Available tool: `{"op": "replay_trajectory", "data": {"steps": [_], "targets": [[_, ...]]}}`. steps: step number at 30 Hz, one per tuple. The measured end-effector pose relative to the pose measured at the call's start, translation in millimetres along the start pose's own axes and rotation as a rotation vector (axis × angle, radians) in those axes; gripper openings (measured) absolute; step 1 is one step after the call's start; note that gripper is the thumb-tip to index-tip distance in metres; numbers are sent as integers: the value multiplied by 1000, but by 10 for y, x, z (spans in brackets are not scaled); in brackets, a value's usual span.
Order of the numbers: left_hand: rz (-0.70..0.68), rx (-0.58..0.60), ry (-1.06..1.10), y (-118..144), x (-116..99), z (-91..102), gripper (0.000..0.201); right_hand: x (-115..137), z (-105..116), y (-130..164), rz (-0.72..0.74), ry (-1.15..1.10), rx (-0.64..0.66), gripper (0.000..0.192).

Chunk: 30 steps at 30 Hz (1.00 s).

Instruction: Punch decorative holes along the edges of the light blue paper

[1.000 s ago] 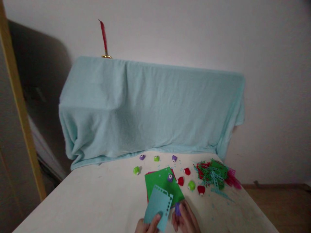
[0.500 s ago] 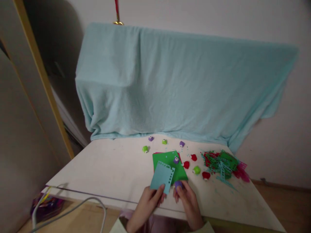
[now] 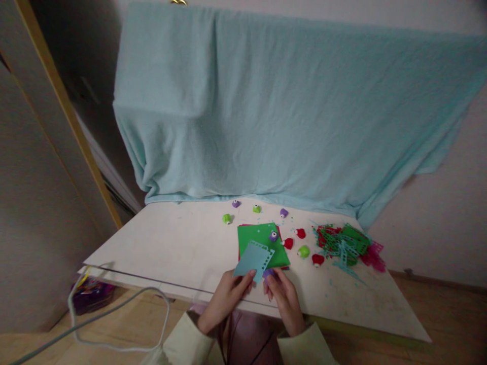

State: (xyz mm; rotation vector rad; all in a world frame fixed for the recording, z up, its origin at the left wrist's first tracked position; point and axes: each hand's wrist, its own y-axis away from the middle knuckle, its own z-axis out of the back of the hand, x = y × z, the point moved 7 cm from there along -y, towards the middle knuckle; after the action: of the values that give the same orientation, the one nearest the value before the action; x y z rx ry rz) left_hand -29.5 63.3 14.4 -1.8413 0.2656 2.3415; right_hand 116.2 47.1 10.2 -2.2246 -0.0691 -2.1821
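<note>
Left grip [image 3: 227, 294] pinches blue card [image 3: 253, 260] near table [image 3: 171, 253] edge; right grip [image 3: 282, 294] clenches half-hidden purple punch [image 3: 268, 273]; open room at 9 o'clock.

I noted a matt, paper-like light blue sheet [image 3: 253, 259], glossy plastic purple punch [image 3: 268, 273], matt green card [image 3: 261, 244], pale smooth bench [image 3: 171, 248], soft cloth drape [image 3: 266, 111].

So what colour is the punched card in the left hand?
Light blue card, clearest in the head view.
</note>
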Motion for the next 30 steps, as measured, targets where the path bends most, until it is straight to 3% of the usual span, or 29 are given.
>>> {"op": "replay_trajectory", "data": {"steps": [9, 14, 30], "targets": [[1, -15, 12, -1, 41, 9, 48, 6, 37, -3, 11, -7, -30, 31], [-13, -1, 35, 8, -38, 10, 46, 53, -11, 13, 11, -3, 23, 28], [-29, 144, 73, 61, -124, -48, 43, 167, -95, 73, 54, 112, 75, 21]]}}
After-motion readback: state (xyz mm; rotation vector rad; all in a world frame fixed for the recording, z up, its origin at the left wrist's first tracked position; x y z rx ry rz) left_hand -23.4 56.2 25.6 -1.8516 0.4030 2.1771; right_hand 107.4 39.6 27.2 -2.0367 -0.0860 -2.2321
